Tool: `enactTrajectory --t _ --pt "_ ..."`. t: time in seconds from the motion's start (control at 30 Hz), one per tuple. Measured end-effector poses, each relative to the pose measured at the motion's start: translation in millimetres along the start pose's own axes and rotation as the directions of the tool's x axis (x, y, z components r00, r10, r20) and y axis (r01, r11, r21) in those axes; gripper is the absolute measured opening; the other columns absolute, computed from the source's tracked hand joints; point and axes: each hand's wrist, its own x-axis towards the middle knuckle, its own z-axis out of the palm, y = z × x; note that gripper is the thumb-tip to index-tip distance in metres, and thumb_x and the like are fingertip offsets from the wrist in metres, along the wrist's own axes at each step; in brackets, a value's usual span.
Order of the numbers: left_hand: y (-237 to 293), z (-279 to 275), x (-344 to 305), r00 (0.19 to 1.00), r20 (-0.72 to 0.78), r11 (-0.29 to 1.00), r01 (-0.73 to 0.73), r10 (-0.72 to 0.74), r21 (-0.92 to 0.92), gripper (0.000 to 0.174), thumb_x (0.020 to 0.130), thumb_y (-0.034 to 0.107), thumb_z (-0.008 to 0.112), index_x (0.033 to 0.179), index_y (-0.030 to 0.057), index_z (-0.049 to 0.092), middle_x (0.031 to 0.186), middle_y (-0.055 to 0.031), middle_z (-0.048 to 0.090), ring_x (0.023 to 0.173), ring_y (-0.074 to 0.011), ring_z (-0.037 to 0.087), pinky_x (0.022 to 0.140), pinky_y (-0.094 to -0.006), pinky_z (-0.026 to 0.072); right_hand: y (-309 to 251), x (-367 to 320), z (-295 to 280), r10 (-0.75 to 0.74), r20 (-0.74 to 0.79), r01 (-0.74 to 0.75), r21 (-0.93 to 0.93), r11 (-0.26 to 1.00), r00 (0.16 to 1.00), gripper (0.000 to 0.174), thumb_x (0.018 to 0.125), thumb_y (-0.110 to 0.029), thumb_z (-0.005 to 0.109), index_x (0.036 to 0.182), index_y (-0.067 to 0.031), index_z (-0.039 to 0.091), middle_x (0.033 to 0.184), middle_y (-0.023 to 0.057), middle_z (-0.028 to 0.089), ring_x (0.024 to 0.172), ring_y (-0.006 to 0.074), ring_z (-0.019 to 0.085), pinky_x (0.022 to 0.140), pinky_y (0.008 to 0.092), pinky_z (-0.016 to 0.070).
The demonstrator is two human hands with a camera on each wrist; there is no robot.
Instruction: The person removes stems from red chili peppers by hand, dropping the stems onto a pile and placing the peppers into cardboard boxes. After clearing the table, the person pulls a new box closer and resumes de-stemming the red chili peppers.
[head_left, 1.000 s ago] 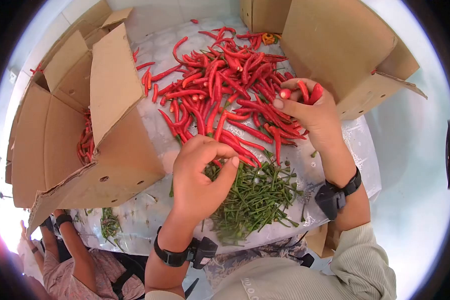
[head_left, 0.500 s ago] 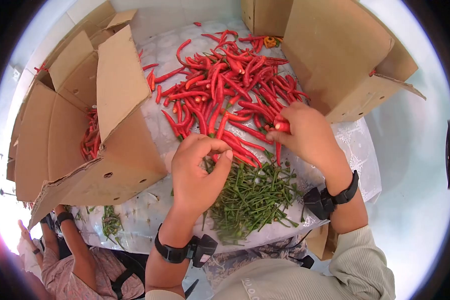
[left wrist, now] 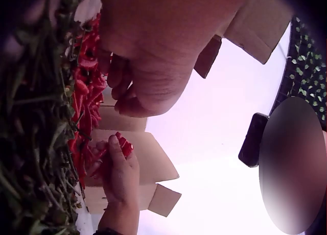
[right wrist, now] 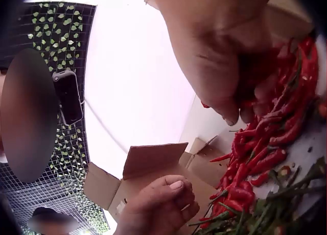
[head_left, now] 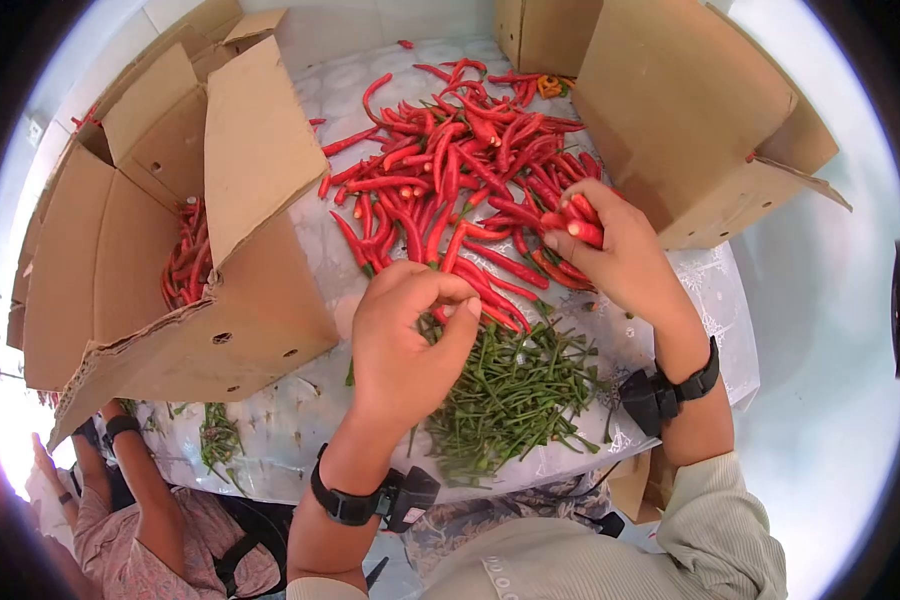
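Note:
Red chili peppers (head_left: 440, 170) lie heaped across the table. My right hand (head_left: 620, 250) grips several chili peppers (head_left: 582, 225) at the heap's right side, their pale cut ends showing past the thumb. In the right wrist view, its curled fingers (right wrist: 250, 105) are close over the heap. My left hand (head_left: 405, 340) hovers above the near edge of the heap, fingers loosely bent and thumb near the index finger. No pepper shows in that hand (right wrist: 161, 204) in the right wrist view. Below it is a pile of green stems (head_left: 510, 400).
An open cardboard box (head_left: 260, 300) with red peppers (head_left: 188, 260) inside stands at the left. Another cardboard box (head_left: 670, 130) is at the right back. A few stems (head_left: 218, 440) lie near the front edge, where another person's arm (head_left: 150, 480) shows.
My right hand turned downward onto the heap, then rose slightly and tilted back, with peppers in its grip throughout. My left hand has stayed nearly in place. The head view shifted a little.

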Motion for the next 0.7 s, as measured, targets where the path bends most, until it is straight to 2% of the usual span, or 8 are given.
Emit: enactTrajectory --t 0.07,0.17,0.27,0.37,0.47,0.57,0.67,0.7 --pt "1 -1 0 1.000 0.012 1.000 -0.001 0.000 0.010 0.006 0.079 0.002 0.070 0.084 0.0023 0.067 0.077 -0.0067 0.060 0.073 -0.0181 0.060 0.068 -0.0302 0.0470 -1 -4 -2 0.056 0.080 -0.046 -0.114 0.992 0.995 0.023 0.079 -0.019 0.077 0.088 -0.0018 0.064 0.090 0.0123 0.063 0.075 0.0272 0.060 0.070 0.0364 0.0484" --pt "2 0 0 1.000 0.019 1.000 0.010 -0.010 0.010 0.006 0.079 0.002 0.070 0.084 0.0022 0.068 0.077 -0.0069 0.060 0.073 -0.0181 0.060 0.067 -0.0300 0.0473 14 -2 10 -0.051 0.142 0.112 -0.465 0.878 0.989 0.016 0.075 -0.014 0.074 0.083 -0.0031 0.066 0.087 0.0155 0.065 0.081 0.0353 0.064 0.071 0.0438 0.0508" --pt "0 1 -1 1.000 0.019 1.000 0.019 -0.019 -0.004 0.006 0.079 0.002 0.070 0.084 0.0020 0.068 0.078 -0.0071 0.060 0.073 -0.0179 0.061 0.067 -0.0296 0.0477 11 -11 23 -0.113 0.120 0.160 -0.545 0.823 0.986 0.012 0.072 -0.010 0.072 0.080 -0.0040 0.067 0.089 0.0150 0.064 0.081 0.0362 0.064 0.072 0.0454 0.0513" --pt "-1 2 -1 1.000 0.018 1.000 0.014 -0.014 0.001 0.006 0.080 0.003 0.070 0.085 0.0016 0.068 0.078 -0.0072 0.060 0.072 -0.0176 0.061 0.067 -0.0293 0.0481 15 -10 24 -0.184 0.143 0.232 -0.537 0.811 0.972 0.016 0.071 -0.005 0.072 0.086 -0.0042 0.067 0.090 0.0138 0.063 0.081 0.0350 0.063 0.072 0.0412 0.0507" --pt "-3 2 0 1.000 0.019 1.000 0.012 -0.013 0.026 0.006 0.080 0.003 0.070 0.085 0.0015 0.067 0.079 -0.0074 0.060 0.071 -0.0175 0.061 0.067 -0.0293 0.0483 21 -5 19 -0.230 0.087 0.246 -0.327 0.912 0.969 0.018 0.072 -0.005 0.073 0.088 -0.0038 0.065 0.089 0.0136 0.063 0.080 0.0333 0.063 0.072 0.0406 0.0505" --pt "-4 2 0 1.000 0.014 1.000 0.015 -0.016 0.018 0.006 0.080 0.003 0.070 0.086 0.0015 0.067 0.079 -0.0075 0.060 0.071 -0.0174 0.061 0.067 -0.0293 0.0484 9 -1 11 -0.057 0.055 0.064 -0.144 0.988 0.997 0.022 0.072 -0.003 0.073 0.091 -0.0031 0.064 0.086 0.0128 0.063 0.078 0.0313 0.063 0.072 0.0400 0.0503" --pt "-4 2 0 1.000 0.025 1.000 0.015 -0.016 0.014 0.006 0.080 0.003 0.070 0.086 0.0016 0.067 0.080 -0.0075 0.061 0.071 -0.0175 0.061 0.067 -0.0293 0.0484 8 1 16 -0.074 0.026 0.076 -0.075 0.994 0.997 0.021 0.074 -0.012 0.073 0.092 -0.0053 0.064 0.087 0.0147 0.064 0.086 0.0358 0.063 0.073 0.0450 0.0507" --pt "-3 1 -1 0.999 0.031 1.000 0.016 -0.016 0.016 0.006 0.080 0.003 0.070 0.086 0.0017 0.067 0.080 -0.0075 0.061 0.072 -0.0175 0.061 0.067 -0.0293 0.0485 12 2 20 -0.134 0.023 0.136 -0.134 0.982 0.991 0.021 0.074 -0.011 0.073 0.093 -0.0059 0.065 0.088 0.0142 0.064 0.086 0.0353 0.063 0.072 0.0446 0.0508"
